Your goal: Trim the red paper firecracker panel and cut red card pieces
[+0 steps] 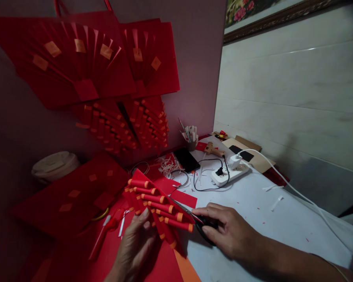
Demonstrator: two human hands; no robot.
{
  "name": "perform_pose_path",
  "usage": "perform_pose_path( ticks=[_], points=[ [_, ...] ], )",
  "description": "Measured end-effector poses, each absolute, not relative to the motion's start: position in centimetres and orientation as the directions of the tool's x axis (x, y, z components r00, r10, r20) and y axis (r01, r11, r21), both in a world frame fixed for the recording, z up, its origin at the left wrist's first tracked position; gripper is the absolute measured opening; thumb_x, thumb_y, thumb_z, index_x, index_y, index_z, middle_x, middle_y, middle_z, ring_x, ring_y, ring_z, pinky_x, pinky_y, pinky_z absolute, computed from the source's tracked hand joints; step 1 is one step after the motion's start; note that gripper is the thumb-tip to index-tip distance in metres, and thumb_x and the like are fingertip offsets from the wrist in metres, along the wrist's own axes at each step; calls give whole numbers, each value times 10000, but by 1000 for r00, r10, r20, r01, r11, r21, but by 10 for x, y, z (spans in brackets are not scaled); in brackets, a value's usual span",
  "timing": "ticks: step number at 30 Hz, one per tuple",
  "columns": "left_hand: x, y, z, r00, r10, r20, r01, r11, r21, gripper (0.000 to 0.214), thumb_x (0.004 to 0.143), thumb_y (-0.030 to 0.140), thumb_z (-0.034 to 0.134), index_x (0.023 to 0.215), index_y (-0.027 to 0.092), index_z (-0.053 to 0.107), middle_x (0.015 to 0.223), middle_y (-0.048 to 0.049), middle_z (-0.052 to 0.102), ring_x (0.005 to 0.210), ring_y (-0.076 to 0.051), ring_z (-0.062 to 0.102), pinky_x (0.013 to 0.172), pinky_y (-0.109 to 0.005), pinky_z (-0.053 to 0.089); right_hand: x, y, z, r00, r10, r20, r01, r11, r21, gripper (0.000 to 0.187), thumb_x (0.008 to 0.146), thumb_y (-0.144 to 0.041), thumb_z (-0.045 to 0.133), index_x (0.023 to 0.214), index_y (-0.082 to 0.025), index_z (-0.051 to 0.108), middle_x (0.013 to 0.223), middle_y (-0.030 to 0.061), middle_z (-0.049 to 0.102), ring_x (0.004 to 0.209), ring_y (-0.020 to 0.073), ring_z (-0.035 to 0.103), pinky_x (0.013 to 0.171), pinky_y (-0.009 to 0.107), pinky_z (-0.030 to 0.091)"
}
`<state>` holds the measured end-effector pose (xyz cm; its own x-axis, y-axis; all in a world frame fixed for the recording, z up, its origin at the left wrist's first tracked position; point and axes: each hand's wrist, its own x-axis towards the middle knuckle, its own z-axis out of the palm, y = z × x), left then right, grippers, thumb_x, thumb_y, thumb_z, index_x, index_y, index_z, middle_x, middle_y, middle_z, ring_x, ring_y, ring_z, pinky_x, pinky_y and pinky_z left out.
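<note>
My left hand [137, 243] grips a string of red paper firecrackers [157, 205] with orange ends, its thumb pressed against the rolls. Closed round the black handles of a pair of scissors [204, 227], my right hand [231, 231] is just right of the string. The steel blades point up and left behind the rolls; their tips are partly hidden, so I cannot tell whether they touch paper. Red paper [184, 197] lies on the table behind the string. A red-handled tool [101, 237] rests on red sheets left of my left hand.
A white power strip [229, 174] with plugs and cables stands at the back right, near a glue gun [214, 149] and a black phone [186, 159]. A pen cup [190, 143] is by the wall. Red paper fans [82, 58] and more firecracker strings [150, 123] hang above left.
</note>
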<state>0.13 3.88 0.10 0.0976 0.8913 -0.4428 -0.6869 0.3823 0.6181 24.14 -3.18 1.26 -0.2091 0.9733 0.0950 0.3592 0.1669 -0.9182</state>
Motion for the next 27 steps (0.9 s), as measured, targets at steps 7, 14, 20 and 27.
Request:
perform_pose_path(
  ticks=[7,14,20,27],
  points=[
    [5,37,6,106,881,-461,-700,395,595,161,736,-22,650,763,130,697,709,-59,747,595,-190,701,574,-320,620,239,-32,8,-158,985,73,326,122,-937,437,804,-91,609,1203,-245,700,941,39,663,817,180,617,716,293,489],
    [6,37,5,157,906,-392,-703,381,600,206,734,-43,657,814,136,722,758,-50,767,672,-212,727,632,-359,641,239,-31,10,-182,980,85,342,144,-929,430,805,-102,602,1199,-243,704,945,50,671,831,196,625,733,318,495],
    [6,35,2,139,905,-403,-695,379,611,219,733,-42,672,839,143,720,791,-51,769,667,-201,719,629,-350,636,240,-31,11,-195,976,98,340,161,-926,440,821,-100,594,1216,-267,696,966,53,676,849,201,631,709,313,492],
    [5,34,3,151,899,-412,-687,395,610,215,716,-30,692,836,147,717,779,-47,767,664,-205,721,616,-350,636,239,-31,10,-176,981,79,342,136,-930,423,825,-98,600,1204,-253,704,961,45,683,806,181,615,691,299,481]
  ],
)
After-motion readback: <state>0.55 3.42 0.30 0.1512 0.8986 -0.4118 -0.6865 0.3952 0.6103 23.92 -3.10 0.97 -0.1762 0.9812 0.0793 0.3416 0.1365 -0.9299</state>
